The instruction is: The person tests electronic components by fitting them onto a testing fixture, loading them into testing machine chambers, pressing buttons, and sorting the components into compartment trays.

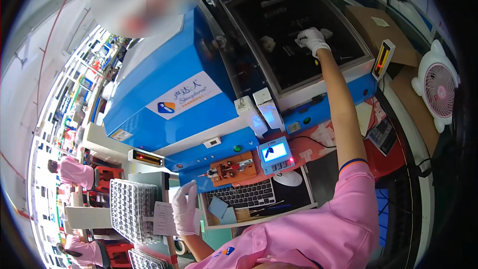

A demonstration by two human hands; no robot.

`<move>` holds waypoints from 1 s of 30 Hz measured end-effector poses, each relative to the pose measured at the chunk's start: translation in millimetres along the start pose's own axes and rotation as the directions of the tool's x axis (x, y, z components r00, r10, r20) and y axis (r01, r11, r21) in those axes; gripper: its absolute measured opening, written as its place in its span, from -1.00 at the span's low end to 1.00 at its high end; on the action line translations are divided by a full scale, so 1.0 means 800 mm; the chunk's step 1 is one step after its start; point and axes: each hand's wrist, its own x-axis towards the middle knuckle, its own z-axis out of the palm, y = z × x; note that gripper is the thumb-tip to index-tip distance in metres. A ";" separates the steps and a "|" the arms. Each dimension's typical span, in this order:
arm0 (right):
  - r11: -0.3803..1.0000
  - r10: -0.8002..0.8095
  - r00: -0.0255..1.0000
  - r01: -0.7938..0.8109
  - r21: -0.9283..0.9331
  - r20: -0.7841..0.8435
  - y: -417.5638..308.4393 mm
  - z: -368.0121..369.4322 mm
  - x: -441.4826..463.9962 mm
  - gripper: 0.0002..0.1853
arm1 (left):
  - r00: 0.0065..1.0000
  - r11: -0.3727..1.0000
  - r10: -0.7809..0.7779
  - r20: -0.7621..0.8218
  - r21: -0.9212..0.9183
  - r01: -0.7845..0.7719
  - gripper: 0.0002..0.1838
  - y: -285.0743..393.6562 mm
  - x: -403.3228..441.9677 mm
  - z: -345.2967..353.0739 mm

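Note:
My right hand (312, 41), in a white glove, reaches into the dark chamber (298, 74) of a blue machine whose lid is raised. Its fingers are bent together near small pale pieces on the chamber floor; what they hold, if anything, is too small to name. One white crumpled-looking piece (268, 44) lies left of that hand. My left hand (185, 210), also gloved in white, is held up beside the keyboard (244, 194) with its fingers extended and nothing visible in them. Behind it are a printed sheet (165, 219) and a stack of clear plastic trays (132, 209).
A second blue machine (169, 94) with its cover down stands at left. An orange fixture (231, 169), a small lit display box (275, 155) and a white mouse (288, 179) sit in front. At right are a pink fan (440, 92) and a calculator (382, 137). Co-workers sit far left.

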 end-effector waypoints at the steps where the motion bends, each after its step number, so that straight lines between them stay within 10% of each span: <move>1: 0.998 -0.039 0.999 0.039 -0.050 -0.006 -0.004 -0.001 -0.002 -0.49 | 0.999 0.999 0.022 0.033 -0.034 -0.021 -0.81 0.008 0.002 0.007; 5: 0.937 -0.147 0.953 0.048 -0.346 -0.267 -0.028 0.001 -0.054 -0.37 | 0.941 0.958 0.288 0.176 -0.046 -0.284 -0.77 0.086 0.023 0.044; 9: 0.854 -0.217 0.572 0.504 0.130 -0.791 -0.062 -0.058 -0.159 -0.24 | 0.690 0.757 0.647 0.323 -0.375 -0.535 -0.63 0.164 0.052 0.120; 11: 0.921 0.040 0.455 0.329 0.210 -0.890 -0.056 -0.049 -0.240 -0.22 | 0.594 0.649 0.758 0.270 -0.402 -0.645 -0.58 0.198 0.072 0.180; 15: 0.897 0.385 0.614 -0.073 0.436 -0.689 0.037 0.008 -0.308 -0.13 | 0.631 0.691 0.615 0.473 0.061 -0.720 -0.78 0.243 0.115 0.299; 18: 0.873 0.340 0.669 0.037 0.487 -0.660 0.063 0.020 -0.325 -0.11 | 0.700 0.711 0.562 0.440 0.175 -0.681 -0.88 0.233 0.150 0.381; 22: 0.808 0.410 0.668 0.049 0.587 -0.621 0.096 0.034 -0.334 -0.11 | 0.557 0.692 0.609 0.564 -0.035 -0.721 -0.84 0.222 0.172 0.375; 27: 0.879 0.434 0.669 -0.168 0.446 -0.603 0.058 0.020 -0.346 -0.16 | 0.638 0.686 0.659 0.399 0.030 -0.727 -0.91 0.213 0.160 0.389; 30: 0.844 0.439 0.609 -0.026 0.536 -0.661 0.094 0.019 -0.325 -0.18 | 0.710 0.728 0.621 0.332 0.091 -0.680 -0.91 0.222 0.143 0.383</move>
